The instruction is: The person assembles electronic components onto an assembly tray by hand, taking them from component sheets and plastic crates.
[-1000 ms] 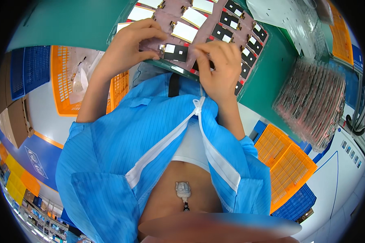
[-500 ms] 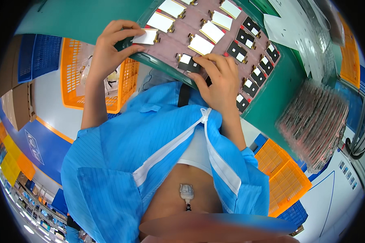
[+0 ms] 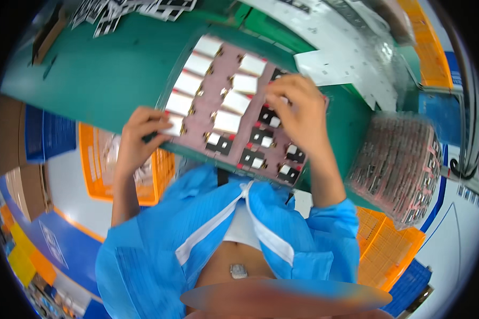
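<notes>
A shallow tray with a mauve lining (image 3: 199, 130) lies on the green table. White flat rectangular pieces (image 3: 188, 83) with gold-coloured connector tabs fill its left and middle columns. Black flat pieces (image 3: 262, 136) with white squares take up the right side and one near-middle place. At the near left corner, my left hand (image 3: 141, 133) has thumb and fingers closed on the edge of a white rectangular piece (image 3: 172, 126). Over the far right black pieces is my right hand (image 3: 302, 109), its fingers curled together and slightly blurred; whatever they hold is hidden.
Right of the tray stands a tall stack of plastic-wrapped trays (image 3: 396, 165). White sheets (image 3: 324, 66) and clear plastic lie at the back right. Black-and-white strips (image 3: 135, 9) lie at the far left. Orange crates (image 3: 93, 175) sit below the table on both sides.
My right hand has left the black piece at the near edge and moved to the far right pieces. My left hand keeps to the corner piece. The whole view has shifted.
</notes>
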A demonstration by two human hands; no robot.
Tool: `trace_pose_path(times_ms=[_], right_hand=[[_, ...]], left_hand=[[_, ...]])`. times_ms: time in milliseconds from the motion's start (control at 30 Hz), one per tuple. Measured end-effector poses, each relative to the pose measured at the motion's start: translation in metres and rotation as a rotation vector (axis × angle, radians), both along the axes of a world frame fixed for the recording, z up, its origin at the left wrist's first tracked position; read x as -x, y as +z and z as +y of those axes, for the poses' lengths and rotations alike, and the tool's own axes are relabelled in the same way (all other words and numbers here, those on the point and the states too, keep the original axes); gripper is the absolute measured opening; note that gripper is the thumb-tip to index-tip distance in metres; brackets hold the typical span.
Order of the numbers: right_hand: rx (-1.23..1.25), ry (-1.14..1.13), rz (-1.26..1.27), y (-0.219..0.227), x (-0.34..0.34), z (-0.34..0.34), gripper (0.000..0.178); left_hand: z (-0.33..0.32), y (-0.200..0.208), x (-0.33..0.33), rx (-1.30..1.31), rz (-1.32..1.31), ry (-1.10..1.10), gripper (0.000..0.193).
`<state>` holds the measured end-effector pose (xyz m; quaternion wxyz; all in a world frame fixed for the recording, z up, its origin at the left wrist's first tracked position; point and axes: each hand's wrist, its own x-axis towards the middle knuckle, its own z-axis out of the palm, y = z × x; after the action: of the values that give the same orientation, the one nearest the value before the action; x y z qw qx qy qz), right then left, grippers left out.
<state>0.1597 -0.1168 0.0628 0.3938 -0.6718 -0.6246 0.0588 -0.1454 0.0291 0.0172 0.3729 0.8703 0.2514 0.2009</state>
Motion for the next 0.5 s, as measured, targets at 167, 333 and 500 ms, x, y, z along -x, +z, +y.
trace_pose_path(times_ms=[167, 333, 500], right_hand=[[0.046, -0.275, -0.057, -0.003, -0.158, 0.082, 0.019], [0.24, -0.579, -0.224, -0.048, -0.237, 0.137, 0.029], [0.266, -0.604, -0.191, -0.057, -0.228, 0.149, 0.029]], left_hand=[[0.026, 0.035, -0.026, -0.109, -0.042, -0.066, 0.02], [0.058, 0.075, -0.135, -0.246, -0.069, -0.321, 0.01], [0.113, 0.039, -0.291, -0.298, -0.065, -0.513, 0.009]])
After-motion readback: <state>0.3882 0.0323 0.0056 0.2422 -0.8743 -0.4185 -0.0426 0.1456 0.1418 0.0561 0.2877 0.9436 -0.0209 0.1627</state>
